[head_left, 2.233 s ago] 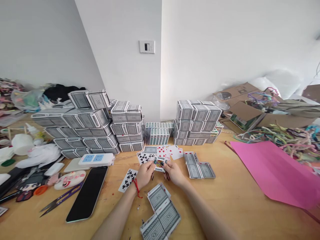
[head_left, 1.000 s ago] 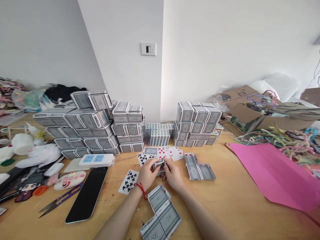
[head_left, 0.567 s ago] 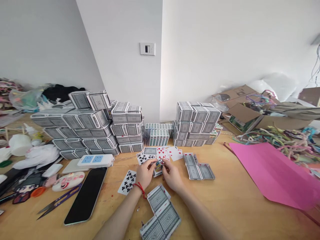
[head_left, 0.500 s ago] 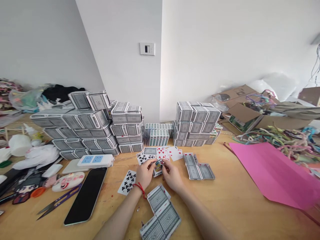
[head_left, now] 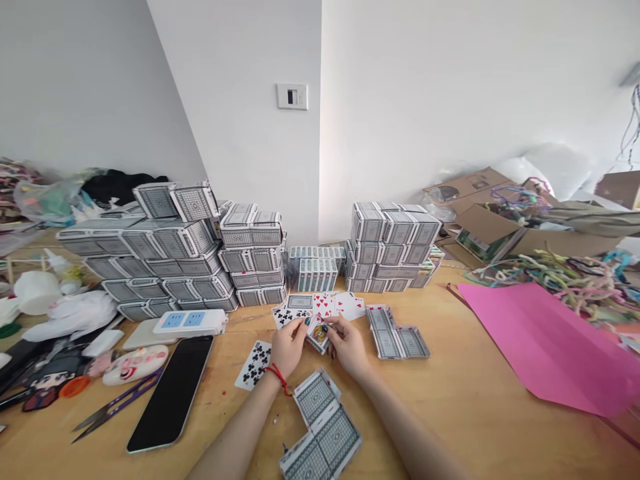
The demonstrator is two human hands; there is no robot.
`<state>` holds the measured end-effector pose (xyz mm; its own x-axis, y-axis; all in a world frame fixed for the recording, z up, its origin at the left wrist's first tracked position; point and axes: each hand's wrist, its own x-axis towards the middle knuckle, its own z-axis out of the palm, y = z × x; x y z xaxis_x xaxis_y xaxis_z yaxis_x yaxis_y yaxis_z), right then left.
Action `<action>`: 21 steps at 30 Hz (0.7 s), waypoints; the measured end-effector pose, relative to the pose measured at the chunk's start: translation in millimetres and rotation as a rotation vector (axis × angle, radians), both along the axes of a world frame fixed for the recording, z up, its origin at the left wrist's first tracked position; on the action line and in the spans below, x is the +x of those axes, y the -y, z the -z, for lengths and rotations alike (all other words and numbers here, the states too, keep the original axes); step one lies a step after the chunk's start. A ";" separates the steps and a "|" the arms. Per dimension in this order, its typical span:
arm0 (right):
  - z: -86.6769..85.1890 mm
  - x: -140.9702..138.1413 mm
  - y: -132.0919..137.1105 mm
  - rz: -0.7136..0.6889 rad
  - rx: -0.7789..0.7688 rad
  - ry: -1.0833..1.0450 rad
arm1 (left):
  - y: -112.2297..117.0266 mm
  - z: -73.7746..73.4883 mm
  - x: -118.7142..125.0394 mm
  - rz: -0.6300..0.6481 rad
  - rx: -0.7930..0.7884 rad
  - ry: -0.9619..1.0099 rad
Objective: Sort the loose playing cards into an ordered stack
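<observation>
Between my two hands is a playing card (head_left: 319, 337) with a coloured picture on its face. My left hand (head_left: 289, 347), a red cord around its wrist, pinches the card's left side. My right hand (head_left: 349, 345) grips its right side with thumb and fingers. Loose cards (head_left: 326, 305), some face up with red hearts, lie just beyond my fingers. Left of my left wrist is a ten of clubs (head_left: 255, 365). Folded card pieces joined in an L shape (head_left: 337, 437) rest between my forearms. A smaller joined piece (head_left: 397, 337) sits to the right.
Stacked blocks of folded cards stand at left (head_left: 175, 267), centre left (head_left: 253, 257) and right (head_left: 395, 250). Green card boxes (head_left: 317, 270) are between them. A phone (head_left: 173, 393), scissors (head_left: 117, 403) and power strip (head_left: 193, 322) lie left; pink paper (head_left: 545, 347) lies right.
My hands have moved slightly apart, and more of the picture card's face shows between them. The view has shifted a little; the other things stay in place.
</observation>
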<state>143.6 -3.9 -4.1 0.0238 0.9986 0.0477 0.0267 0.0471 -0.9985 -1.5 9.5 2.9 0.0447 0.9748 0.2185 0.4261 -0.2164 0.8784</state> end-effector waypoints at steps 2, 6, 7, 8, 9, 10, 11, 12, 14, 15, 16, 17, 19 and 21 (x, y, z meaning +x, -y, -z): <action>0.0 -0.5 -0.5 0.024 0.006 -0.053 | -0.6 -0.5 -0.2 0.015 -0.006 0.051; 0.3 -2.0 0.1 0.053 0.051 -0.077 | -2.3 2.2 -1.0 -0.001 0.002 0.046; 0.6 -2.0 0.2 0.053 0.056 -0.066 | -2.8 3.2 -1.2 -0.005 0.000 0.037; 1.0 -1.7 0.2 0.053 0.058 -0.052 | -3.2 4.1 -1.3 -0.007 -0.001 0.028; 1.4 -1.0 0.1 0.053 0.060 -0.037 | -3.5 4.9 -1.4 -0.008 -0.002 0.021; 1.9 -0.1 0.0 0.054 0.061 -0.021 | -3.8 5.5 -1.6 -0.010 -0.001 0.013; 2.4 1.1 -0.3 0.053 0.063 -0.007 | -4.0 5.9 -1.6 -0.012 0.000 0.005; 2.9 2.4 -0.6 0.053 0.066 0.004 | -4.2 6.2 -1.7 -0.014 0.001 -0.004; 3.7 4.7 -1.1 0.046 0.078 0.019 | -4.6 6.3 -2.0 -0.014 -0.002 -0.013; 4.0 5.5 -1.4 0.040 0.082 0.021 | -4.8 6.3 -2.1 -0.013 -0.007 -0.014; 4.3 6.0 -1.6 0.035 0.084 0.018 | -5.0 6.1 -2.2 -0.010 -0.014 -0.010; 4.5 6.1 -1.8 0.032 0.084 0.011 | -5.1 5.9 -2.2 -0.008 -0.021 -0.002; 4.9 5.5 -2.1 0.035 0.075 -0.011 | -4.8 5.3 -2.2 -0.001 -0.034 0.029; 4.7 4.3 -2.3 0.049 0.061 -0.034 | -3.5 3.8 -1.9 0.027 -0.048 0.074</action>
